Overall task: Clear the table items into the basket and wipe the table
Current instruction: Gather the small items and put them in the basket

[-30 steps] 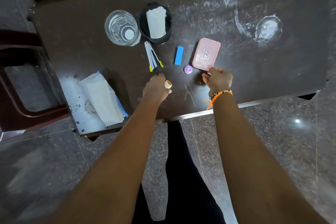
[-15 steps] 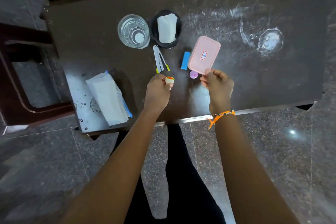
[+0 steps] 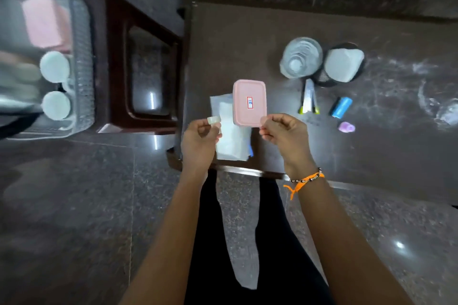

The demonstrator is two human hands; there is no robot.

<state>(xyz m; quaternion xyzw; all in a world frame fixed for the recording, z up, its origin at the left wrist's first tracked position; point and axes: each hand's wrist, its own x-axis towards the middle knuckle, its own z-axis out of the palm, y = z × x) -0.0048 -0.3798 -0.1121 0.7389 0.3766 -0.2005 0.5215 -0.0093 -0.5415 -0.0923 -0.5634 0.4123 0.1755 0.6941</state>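
With our right hand (image 3: 282, 131) pinching the pink lidded container (image 3: 249, 103) and our left hand (image 3: 199, 135) gripping a small tape roll (image 3: 214, 120), both above the bench (image 3: 247, 39) edge, we should carry them level leftward to the clear basket (image 3: 81, 62).

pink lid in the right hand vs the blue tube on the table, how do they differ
The pink lid is flat, rectangular with rounded corners, and carries a red-edged sticker; the blue tube is a small plain cylinder. The lid is lifted off the table, pinched at its near edge by the right hand; the tube lies on its side on the table, untouched. The lid is clearly larger. Both look like plastic.
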